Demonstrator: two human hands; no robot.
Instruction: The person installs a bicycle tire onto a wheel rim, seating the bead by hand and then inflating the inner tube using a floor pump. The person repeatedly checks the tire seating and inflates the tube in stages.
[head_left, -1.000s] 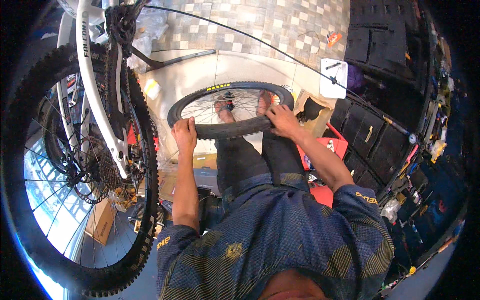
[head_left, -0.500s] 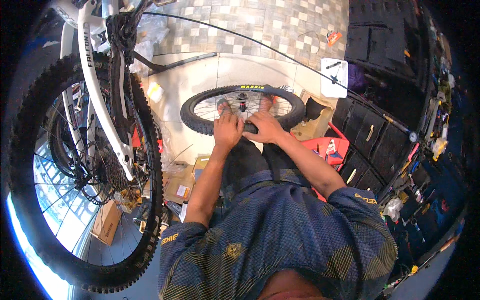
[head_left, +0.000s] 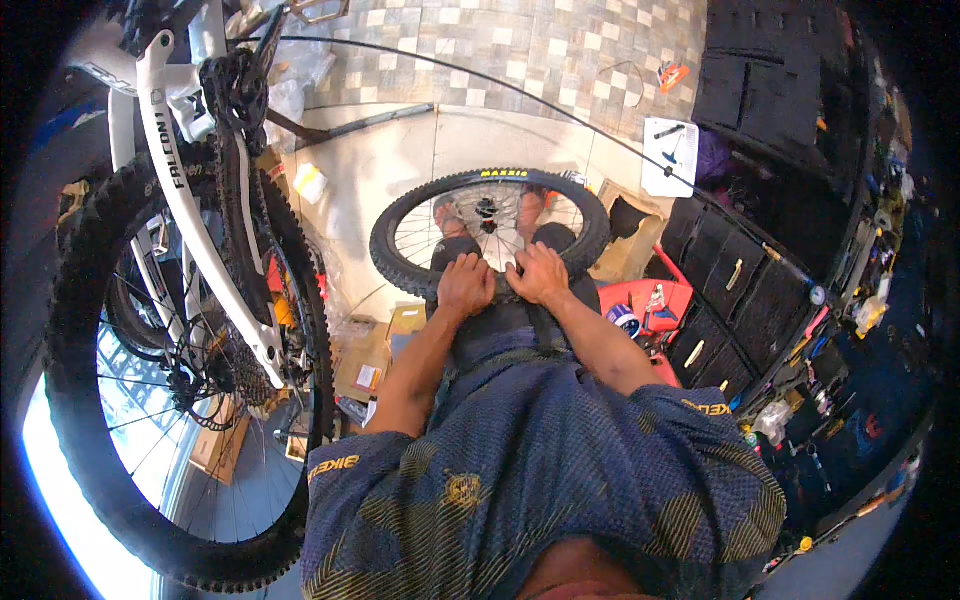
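Note:
A bicycle wheel (head_left: 384, 232) with a black knobby tyre and thin spokes is tilted in front of my legs, its near edge over my thighs. My left hand (head_left: 467, 285) is closed over the near side of the tyre. Just to its right, my right hand (head_left: 541, 274) grips the same stretch, thumb toward the left hand. A dark hub (head_left: 487, 210) sits in the middle of the wheel, and my feet show through the spokes. The undersides of my fingers are hidden.
At left a white bicycle frame (head_left: 185, 185) stands with its large rear wheel (head_left: 75, 400) close to my left arm. A black hose (head_left: 480, 75) crosses to a gauge at right. Black drawers (head_left: 720, 265), a white tray (head_left: 669, 150), a red toolbox (head_left: 675, 305) and cardboard lie about.
The wheel's near edge has come closer to my body and up over my knees, with both hands on it. My view has shifted slightly.

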